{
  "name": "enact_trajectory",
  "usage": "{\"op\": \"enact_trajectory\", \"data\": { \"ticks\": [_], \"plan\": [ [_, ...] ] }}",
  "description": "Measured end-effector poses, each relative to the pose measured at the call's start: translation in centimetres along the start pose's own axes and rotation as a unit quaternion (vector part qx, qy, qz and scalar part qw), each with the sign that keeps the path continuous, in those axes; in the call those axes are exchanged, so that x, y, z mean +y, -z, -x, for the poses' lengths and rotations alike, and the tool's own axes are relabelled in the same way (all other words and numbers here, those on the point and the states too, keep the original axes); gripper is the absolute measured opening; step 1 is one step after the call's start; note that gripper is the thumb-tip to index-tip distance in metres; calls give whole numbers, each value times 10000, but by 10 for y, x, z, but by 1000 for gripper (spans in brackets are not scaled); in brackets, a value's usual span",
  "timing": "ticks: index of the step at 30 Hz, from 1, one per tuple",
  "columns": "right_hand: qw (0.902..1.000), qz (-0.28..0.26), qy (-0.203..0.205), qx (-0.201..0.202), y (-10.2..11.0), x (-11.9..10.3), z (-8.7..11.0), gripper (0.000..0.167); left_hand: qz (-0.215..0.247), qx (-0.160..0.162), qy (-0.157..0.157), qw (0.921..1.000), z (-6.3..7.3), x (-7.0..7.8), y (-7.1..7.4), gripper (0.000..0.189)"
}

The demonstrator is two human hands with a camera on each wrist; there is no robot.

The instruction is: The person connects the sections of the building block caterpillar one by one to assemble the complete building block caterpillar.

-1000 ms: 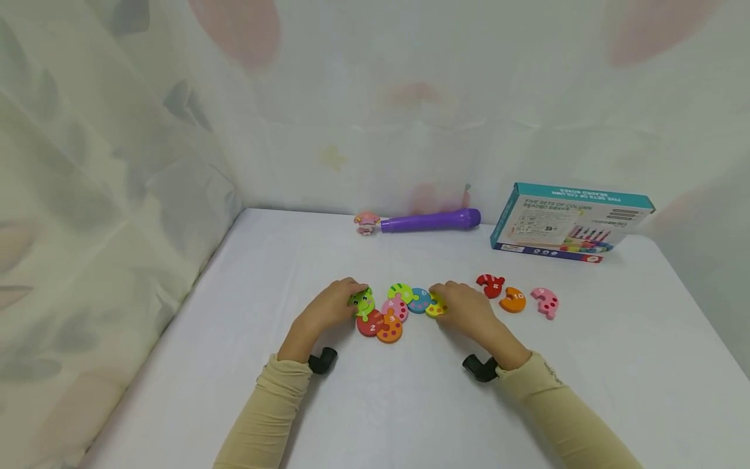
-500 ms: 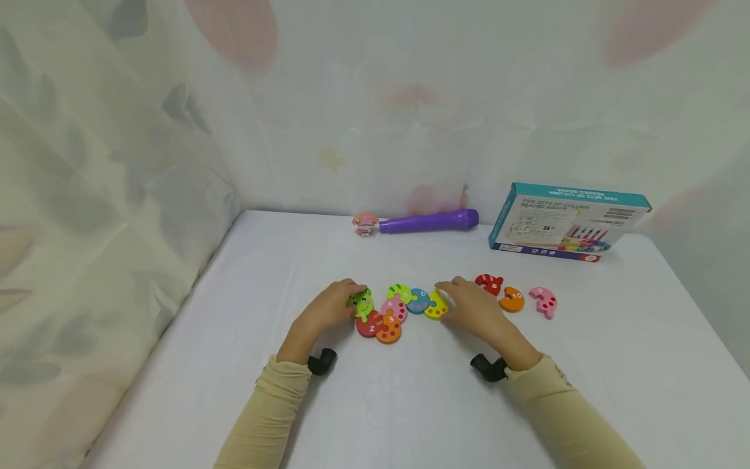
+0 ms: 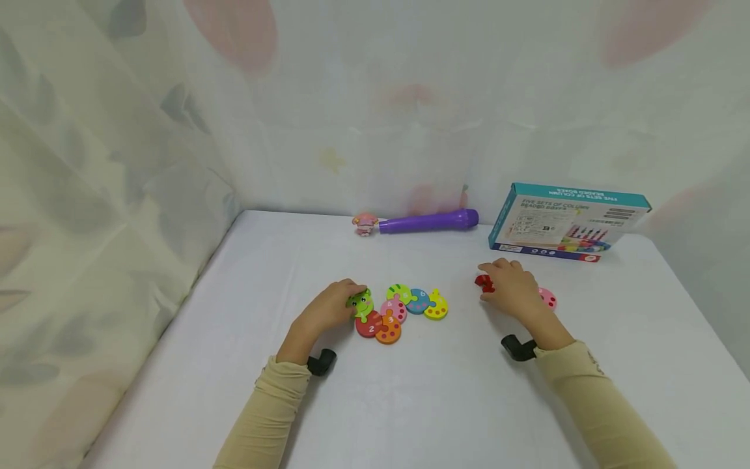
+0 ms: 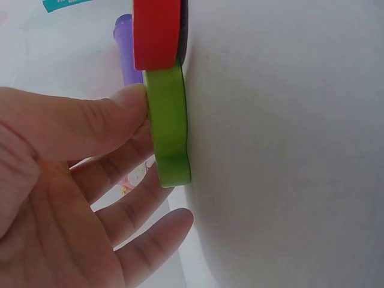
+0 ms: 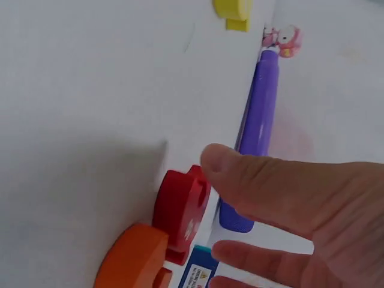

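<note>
My left hand [image 3: 329, 304] holds the green caterpillar head piece [image 3: 361, 303] between thumb and fingers; in the left wrist view the green edge [image 4: 168, 129] lies against the thumb. Linked to that piece is a winding row of numbered puzzle pieces: red 2 [image 3: 369, 325], orange 3 [image 3: 388, 331], pink 4 [image 3: 394, 311], green 5, blue 6 [image 3: 418, 301] and a yellow one [image 3: 436, 306] at the end. Over the red 8 piece [image 3: 484, 283] is my right hand [image 3: 512, 290], fingers spread. In the right wrist view its thumb is right at the red piece's [image 5: 179, 207] edge.
An orange puzzle piece [image 5: 133, 258] lies beside the red one, hidden under the hand in the head view. A pink piece [image 3: 548, 298] is partly covered. Behind stand a purple toy microphone [image 3: 430, 222], a small pink figurine [image 3: 366, 223] and a toy box [image 3: 568, 225].
My right hand has let go of the yellow piece and moved right, over to the red 8 piece. The left hand stays on the green head piece.
</note>
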State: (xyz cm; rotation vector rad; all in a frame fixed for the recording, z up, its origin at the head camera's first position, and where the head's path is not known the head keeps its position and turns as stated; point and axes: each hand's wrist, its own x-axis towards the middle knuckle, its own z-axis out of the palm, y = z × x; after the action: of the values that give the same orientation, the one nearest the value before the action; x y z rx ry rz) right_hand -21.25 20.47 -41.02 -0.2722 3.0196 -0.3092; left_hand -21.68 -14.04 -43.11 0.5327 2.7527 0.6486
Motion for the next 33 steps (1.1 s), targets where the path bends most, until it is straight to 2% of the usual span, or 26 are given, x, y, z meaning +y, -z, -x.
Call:
{"op": "enact_trajectory", "data": {
  "ticks": [6, 11, 22, 26, 33],
  "plan": [
    [9991, 94, -273, -322, -2, 8, -4, 62, -4, -19, -30, 10000, -1, -1, -1, 47],
    [9987, 10, -258, -447, -3, 8, -5, 57, 39, 13, -36, 10000, -1, -1, -1, 46],
    [9998, 141, 11, -120, -12, -3, -14, 53, 55, 20, -29, 10000, 0, 0, 0, 47],
    [9996, 129, 266, -6, -15, -13, -19, 54, 105, 33, -16, 9999, 1, 0, 0, 47],
    [9955, 67, 941, 91, -18, -33, -25, 52, 98, 6, 7, 10000, 1, 1, 1, 47]
  ]
}}
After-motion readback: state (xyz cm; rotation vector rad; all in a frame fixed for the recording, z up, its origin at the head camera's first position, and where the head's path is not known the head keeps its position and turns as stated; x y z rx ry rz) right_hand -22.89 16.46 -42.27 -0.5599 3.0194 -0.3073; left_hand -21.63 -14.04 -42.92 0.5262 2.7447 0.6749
